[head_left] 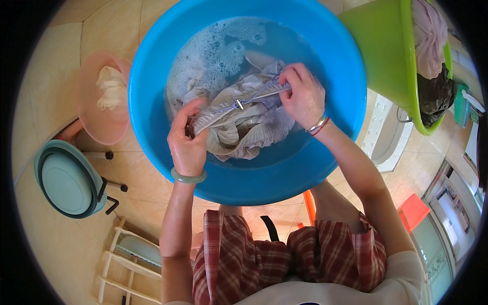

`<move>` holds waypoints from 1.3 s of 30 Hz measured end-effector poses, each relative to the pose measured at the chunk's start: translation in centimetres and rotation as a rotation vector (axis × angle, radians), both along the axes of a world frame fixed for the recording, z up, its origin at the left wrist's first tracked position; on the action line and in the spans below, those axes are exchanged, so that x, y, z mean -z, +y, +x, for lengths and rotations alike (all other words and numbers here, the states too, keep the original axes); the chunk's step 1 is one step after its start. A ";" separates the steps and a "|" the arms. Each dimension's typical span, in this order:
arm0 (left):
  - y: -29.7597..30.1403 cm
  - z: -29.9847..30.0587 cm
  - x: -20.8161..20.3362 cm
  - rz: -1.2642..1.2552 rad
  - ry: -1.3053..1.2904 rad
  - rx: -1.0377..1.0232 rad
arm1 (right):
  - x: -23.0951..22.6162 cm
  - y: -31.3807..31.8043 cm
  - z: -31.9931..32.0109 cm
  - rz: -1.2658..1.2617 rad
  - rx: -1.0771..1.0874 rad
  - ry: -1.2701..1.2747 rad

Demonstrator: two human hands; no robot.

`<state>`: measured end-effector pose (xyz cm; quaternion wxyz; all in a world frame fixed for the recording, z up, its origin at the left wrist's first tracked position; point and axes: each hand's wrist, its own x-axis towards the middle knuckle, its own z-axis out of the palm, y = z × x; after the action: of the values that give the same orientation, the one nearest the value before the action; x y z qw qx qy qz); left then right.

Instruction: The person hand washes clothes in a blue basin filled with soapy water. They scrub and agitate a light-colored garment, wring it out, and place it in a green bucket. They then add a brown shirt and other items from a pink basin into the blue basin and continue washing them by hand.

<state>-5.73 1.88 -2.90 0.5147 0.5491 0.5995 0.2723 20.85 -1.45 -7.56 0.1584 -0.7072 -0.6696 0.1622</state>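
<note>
A wet, pale grey garment (254,127) with a gathered band lies bunched in soapy water inside a large blue basin (244,195). Along the band runs a thin lilac drawstring (264,93) with a small metallic fastener on it. My left hand (188,137), wearing a pale green bangle, is closed on the band's left end, thumb and fingers curled around the cloth. At the band's right end, my right hand (304,95) pinches the cloth and cord. The band is stretched between both hands, just above the water.
Suds (218,51) float at the basin's far left. To the right stands a green bucket (381,56) holding pink and dark cloth. On the left are a pink basin (101,122) with white cloth and a folded teal basin (66,178). A white rack (114,254) is at lower left.
</note>
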 end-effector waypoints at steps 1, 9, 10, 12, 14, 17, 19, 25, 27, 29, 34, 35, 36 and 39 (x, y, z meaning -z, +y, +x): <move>0.2 -0.1 -0.2 0.025 -0.020 0.043 | -0.1 0.5 0.3 -0.036 0.024 0.062; 1.7 0.5 -3.6 -0.004 -0.055 0.038 | 1.8 0.9 -1.4 -0.152 0.013 -0.123; 1.9 0.0 -4.0 0.045 0.007 0.070 | 1.6 0.9 -0.6 -0.170 0.033 -0.099; 1.7 -1.3 -4.1 0.101 0.160 0.118 | 0.5 0.4 1.3 -0.228 0.068 -0.054; 1.5 -3.3 -3.7 0.142 0.351 0.139 | -2.0 -0.1 2.2 -0.112 0.047 -0.022; 1.1 -5.0 -3.5 0.363 0.610 0.325 | -5.0 -1.4 4.5 -0.080 0.050 0.020; 0.6 -5.8 -3.8 0.374 0.631 0.342 | -6.4 -1.9 5.9 -0.087 0.111 0.009; -1.1 -6.7 -4.8 0.192 0.367 0.169 | -9.3 -2.0 6.8 -0.032 0.186 0.206; -1.1 -6.4 -4.8 0.233 0.323 0.201 | -9.3 -2.2 6.4 -0.035 0.177 0.293; -1.0 -4.3 -4.8 0.371 0.377 0.397 | -8.5 -2.7 5.0 -0.060 0.119 0.326; -2.2 -1.5 -2.6 0.270 0.341 0.531 | -6.0 -2.3 3.6 -0.195 0.130 0.425; -2.6 -0.9 -2.8 0.222 0.341 0.538 | -5.5 -2.3 3.3 -0.214 0.134 0.389; -2.9 -0.4 -2.8 0.175 0.341 0.545 | -5.3 -2.3 3.3 -0.233 0.139 0.352; -3.4 0.3 -1.6 0.261 0.377 0.436 | -5.6 -2.7 3.0 -0.286 0.114 0.284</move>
<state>-5.40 -1.55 -1.29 0.3661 0.7669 0.5125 0.1234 23.88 -4.12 -1.92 0.1584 -0.7292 -0.5697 0.3444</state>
